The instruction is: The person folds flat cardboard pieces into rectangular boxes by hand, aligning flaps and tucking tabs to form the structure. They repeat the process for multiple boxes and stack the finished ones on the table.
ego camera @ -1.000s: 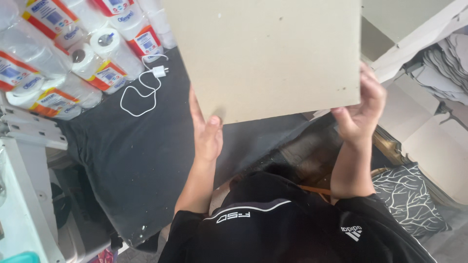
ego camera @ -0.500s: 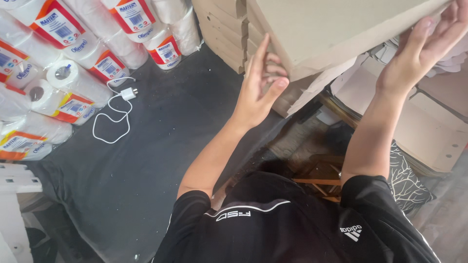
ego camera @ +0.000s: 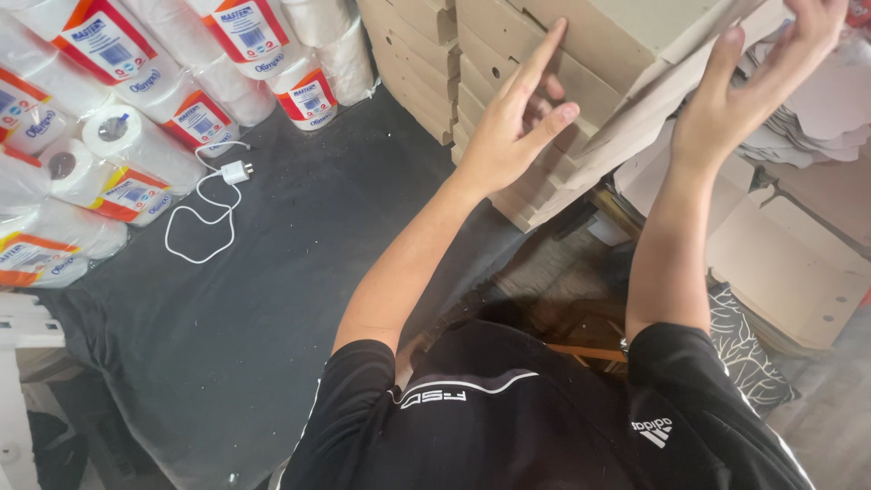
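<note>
Black short-sleeved shirt point(ego camera: 544, 426) nearest, both forearms raised from it toward stacked cardboard boxes point(ego camera: 508, 54). Left hand point(ego camera: 517, 122) against the side of the stack, fingers spread, index extended upward along the top box point(ego camera: 626, 36), nothing gripped. Right hand point(ego camera: 753, 82) at that box's loose flap edge, fingers open and slightly curled, thumb touching cardboard. Box contents not visible. Farther left: white charger cable point(ego camera: 204, 209) on dark cloth point(ego camera: 272, 290), wrapped paper rolls point(ego camera: 118, 136) beyond.

The person wears a black short-sleeved shirt point(ego camera: 544, 426) with thin white curved piping and white chest markings.
</note>
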